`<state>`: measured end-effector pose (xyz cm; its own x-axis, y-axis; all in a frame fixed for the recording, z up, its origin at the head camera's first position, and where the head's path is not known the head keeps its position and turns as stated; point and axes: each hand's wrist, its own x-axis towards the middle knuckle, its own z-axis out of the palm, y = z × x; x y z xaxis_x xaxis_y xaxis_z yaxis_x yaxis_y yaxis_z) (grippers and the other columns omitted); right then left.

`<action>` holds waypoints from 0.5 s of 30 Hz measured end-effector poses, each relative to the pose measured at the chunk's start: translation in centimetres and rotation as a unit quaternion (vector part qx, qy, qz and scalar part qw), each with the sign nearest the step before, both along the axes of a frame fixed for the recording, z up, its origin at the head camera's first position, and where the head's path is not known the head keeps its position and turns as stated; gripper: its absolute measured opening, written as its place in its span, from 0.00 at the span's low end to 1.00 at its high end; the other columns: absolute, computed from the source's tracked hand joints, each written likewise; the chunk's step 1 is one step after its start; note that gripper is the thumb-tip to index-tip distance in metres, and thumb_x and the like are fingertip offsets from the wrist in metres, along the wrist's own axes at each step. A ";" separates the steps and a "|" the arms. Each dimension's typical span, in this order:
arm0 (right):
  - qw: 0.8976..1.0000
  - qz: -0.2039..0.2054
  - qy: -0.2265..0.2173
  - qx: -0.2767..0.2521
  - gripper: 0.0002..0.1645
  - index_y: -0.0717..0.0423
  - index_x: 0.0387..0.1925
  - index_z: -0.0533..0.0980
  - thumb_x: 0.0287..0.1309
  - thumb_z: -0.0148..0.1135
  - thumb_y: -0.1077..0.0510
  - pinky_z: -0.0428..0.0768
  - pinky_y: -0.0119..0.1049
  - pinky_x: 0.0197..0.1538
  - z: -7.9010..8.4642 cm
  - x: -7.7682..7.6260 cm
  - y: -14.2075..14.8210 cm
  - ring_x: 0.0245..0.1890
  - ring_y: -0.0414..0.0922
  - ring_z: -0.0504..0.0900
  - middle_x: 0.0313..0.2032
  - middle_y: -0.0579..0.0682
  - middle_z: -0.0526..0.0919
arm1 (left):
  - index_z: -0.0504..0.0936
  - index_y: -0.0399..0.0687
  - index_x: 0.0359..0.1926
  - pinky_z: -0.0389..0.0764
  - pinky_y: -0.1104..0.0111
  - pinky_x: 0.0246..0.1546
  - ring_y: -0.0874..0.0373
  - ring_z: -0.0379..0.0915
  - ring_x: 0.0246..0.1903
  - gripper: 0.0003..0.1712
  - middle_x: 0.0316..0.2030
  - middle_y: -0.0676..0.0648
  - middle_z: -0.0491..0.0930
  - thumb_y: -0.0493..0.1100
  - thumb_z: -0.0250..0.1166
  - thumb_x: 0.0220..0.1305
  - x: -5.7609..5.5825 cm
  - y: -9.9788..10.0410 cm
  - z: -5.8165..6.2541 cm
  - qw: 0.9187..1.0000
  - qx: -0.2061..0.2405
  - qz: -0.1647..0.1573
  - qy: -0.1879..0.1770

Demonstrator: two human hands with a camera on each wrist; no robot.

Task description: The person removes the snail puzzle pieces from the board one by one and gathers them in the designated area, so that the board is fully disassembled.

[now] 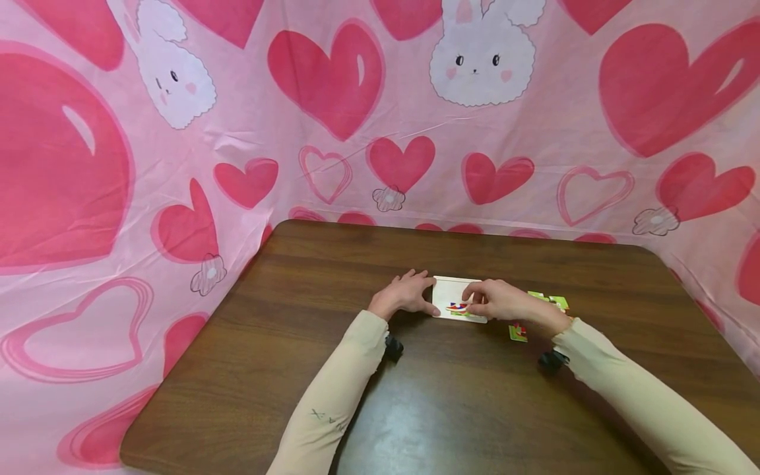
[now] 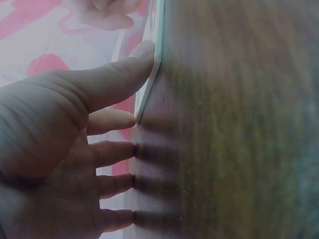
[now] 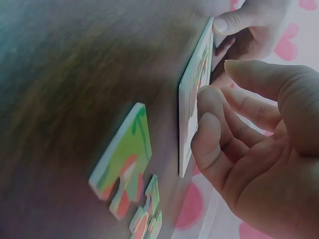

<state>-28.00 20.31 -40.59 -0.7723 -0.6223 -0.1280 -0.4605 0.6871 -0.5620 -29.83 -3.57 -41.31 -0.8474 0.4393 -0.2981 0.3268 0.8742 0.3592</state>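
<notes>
A white puzzle board [image 1: 446, 289] lies on the table, with a colorful puzzle piece [image 1: 457, 307] in its lower part. My left hand [image 1: 407, 293] is at the board's left side, its fingers spread. In the left wrist view the thumb [image 2: 142, 52] touches the board's edge and the other fingertips reach down to the tabletop. Over the right part of the board is my right hand [image 1: 495, 300]. In the right wrist view its fingers [image 3: 207, 132] bend down to the board's surface, the thumb stands apart, and nothing shows between them.
Right of the board lies a loose green and red puzzle piece [image 1: 518, 332]. Several more green pieces [image 1: 558, 302] lie behind the right wrist, partly hidden by it. The brown wooden table [image 1: 332, 277] meets a pink heart-patterned cloth [image 1: 415, 119] at its back edge.
</notes>
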 end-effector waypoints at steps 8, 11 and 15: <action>1.000 0.012 -0.005 0.008 0.13 0.58 0.46 0.78 0.61 0.65 0.57 0.75 0.31 0.25 -0.2 -0.3 -0.9 0.18 0.37 0.75 0.25 0.44 0.81 | 0.62 0.59 0.74 0.46 0.47 0.76 0.47 0.40 0.78 0.46 0.77 0.49 0.51 0.63 0.68 0.59 0.0 -0.1 -0.1 1.000 0.000 -0.005 0.003; 1.000 0.003 -0.007 0.010 0.12 0.56 0.44 0.78 0.60 0.66 0.55 0.73 0.31 0.24 -0.4 -0.4 -1.1 0.17 0.37 0.74 0.24 0.43 0.79 | 0.62 0.59 0.74 0.46 0.47 0.76 0.47 0.40 0.78 0.46 0.77 0.49 0.51 0.63 0.67 0.59 -0.1 -0.1 -0.1 1.000 0.003 -0.004 0.002; 1.000 -0.003 -0.005 0.013 0.11 0.55 0.41 0.79 0.59 0.68 0.55 0.73 0.31 0.24 -0.6 -0.4 -1.3 0.17 0.37 0.74 0.23 0.43 0.79 | 0.62 0.59 0.74 0.46 0.47 0.76 0.48 0.40 0.78 0.46 0.77 0.49 0.51 0.63 0.67 0.59 0.0 -0.2 0.0 1.000 0.003 -0.005 0.001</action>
